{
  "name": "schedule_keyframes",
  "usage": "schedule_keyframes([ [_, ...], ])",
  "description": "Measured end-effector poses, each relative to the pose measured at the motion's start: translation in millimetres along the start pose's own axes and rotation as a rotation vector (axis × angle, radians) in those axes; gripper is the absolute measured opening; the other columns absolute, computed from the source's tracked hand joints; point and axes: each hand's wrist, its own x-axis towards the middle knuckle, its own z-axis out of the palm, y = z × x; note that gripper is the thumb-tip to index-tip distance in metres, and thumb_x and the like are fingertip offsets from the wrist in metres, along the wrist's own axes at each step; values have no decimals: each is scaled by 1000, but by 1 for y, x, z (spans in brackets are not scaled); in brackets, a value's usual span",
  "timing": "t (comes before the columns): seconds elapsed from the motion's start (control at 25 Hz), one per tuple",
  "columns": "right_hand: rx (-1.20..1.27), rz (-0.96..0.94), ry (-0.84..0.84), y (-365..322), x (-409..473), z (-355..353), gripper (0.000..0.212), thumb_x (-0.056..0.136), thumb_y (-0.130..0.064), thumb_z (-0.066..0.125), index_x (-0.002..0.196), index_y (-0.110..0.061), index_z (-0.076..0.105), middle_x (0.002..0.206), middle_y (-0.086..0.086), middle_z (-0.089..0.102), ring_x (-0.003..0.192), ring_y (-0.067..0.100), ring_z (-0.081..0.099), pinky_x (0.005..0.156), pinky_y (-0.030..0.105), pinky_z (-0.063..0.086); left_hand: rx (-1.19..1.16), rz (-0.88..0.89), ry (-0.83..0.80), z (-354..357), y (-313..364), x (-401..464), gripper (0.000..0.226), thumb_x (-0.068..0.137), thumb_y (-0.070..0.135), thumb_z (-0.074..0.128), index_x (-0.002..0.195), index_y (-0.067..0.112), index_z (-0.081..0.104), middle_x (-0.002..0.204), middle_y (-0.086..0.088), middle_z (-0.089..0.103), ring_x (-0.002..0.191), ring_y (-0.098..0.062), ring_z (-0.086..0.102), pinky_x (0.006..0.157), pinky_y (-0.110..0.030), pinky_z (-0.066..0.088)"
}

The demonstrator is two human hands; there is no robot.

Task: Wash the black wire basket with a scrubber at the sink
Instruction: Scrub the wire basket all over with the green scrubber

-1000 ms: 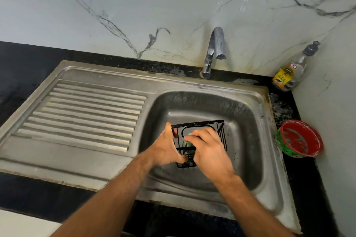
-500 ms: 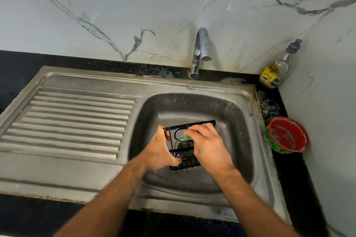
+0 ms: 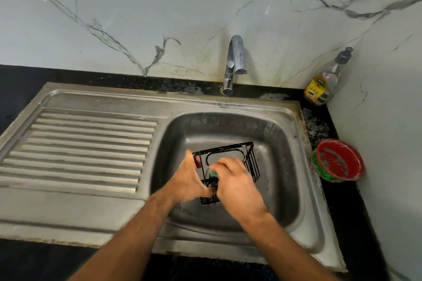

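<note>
A black wire basket (image 3: pixel 250 162) is held tilted over the steel sink basin (image 3: pixel 280 143). My left hand (image 3: pixel 187 180) grips its left side, thumb on the top rail. My right hand (image 3: pixel 237 185) is closed on a green scrubber (image 3: pixel 214 174) and presses it inside the basket. Only a small green edge of the scrubber shows between the fingers. The basket's lower part is hidden behind both hands.
A chrome tap (image 3: pixel 235 61) stands behind the basin with no water running. The ribbed drainboard (image 3: pixel 80 148) lies to the left. A dish soap bottle (image 3: pixel 324 82) sits in the back right corner, and a red and green bowl (image 3: pixel 338 161) rests on the black counter at the right.
My right hand has slid the scrubber down and left inside the basket. The left hand keeps its grip; the view has shifted slightly.
</note>
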Motion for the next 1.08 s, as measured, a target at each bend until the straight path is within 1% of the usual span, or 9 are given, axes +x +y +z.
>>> schedule_keyframes([
  [0.08,12,-68,-35,-7,1,1,50,53,10,79,98,-10,74,98,3,68,88,23,64,80,33,59,-9,16,-2,0,0,-1,85,42,40,91,99,40,28,113,-4,57,107,-23,63,86,-39,57],
  [0.16,-6,-65,-8,4,-1,-3,38,61,8,79,94,-11,75,95,1,68,87,22,63,78,33,59,-18,1,2,0,0,0,85,43,40,91,99,45,28,115,-3,56,109,-22,63,87,-40,57],
  [0.28,-7,81,136,42,-1,-15,25,71,8,75,89,-10,77,93,4,69,86,25,65,77,37,60,-14,-44,14,2,2,3,80,43,41,91,95,42,30,112,0,53,106,-21,62,86,-42,59],
  [0.4,-6,208,161,62,3,-24,24,79,7,71,96,-8,77,97,5,70,87,23,67,81,39,61,-7,-55,13,3,2,6,76,44,41,90,91,40,30,109,0,53,105,-26,62,82,-43,59],
  [0.72,213,340,259,54,-23,-30,23,87,0,72,104,-14,78,104,-4,70,82,3,65,80,14,54,-45,-85,49,10,-3,7,80,42,40,92,94,42,31,114,-2,54,107,-24,64,82,-43,61],
  [0.84,246,406,122,50,1,-32,30,90,-12,72,120,-16,73,119,-3,69,104,7,64,100,17,44,-52,-88,43,11,-6,10,84,41,41,93,98,44,32,116,0,55,108,-21,65,84,-41,61],
  [0.88,243,441,64,51,4,-33,32,91,-15,72,123,-18,71,121,-4,69,106,7,63,99,13,40,-54,-86,43,11,-8,10,85,41,41,94,100,45,32,117,0,56,109,-21,65,85,-40,61],
  [1.0,216,579,-73,55,3,-50,28,90,-22,73,117,-29,74,112,-8,74,82,-3,64,75,-3,40,-66,-68,40,14,-10,10,88,41,42,95,104,45,33,118,1,57,109,-21,65,85,-39,61],
  [1.08,243,653,-189,60,3,-61,25,85,-24,78,109,-31,76,100,-11,75,75,-6,64,68,-1,43,-39,-59,49,13,-11,10,90,40,44,95,105,42,33,118,2,57,109,-20,66,86,-38,61],
])
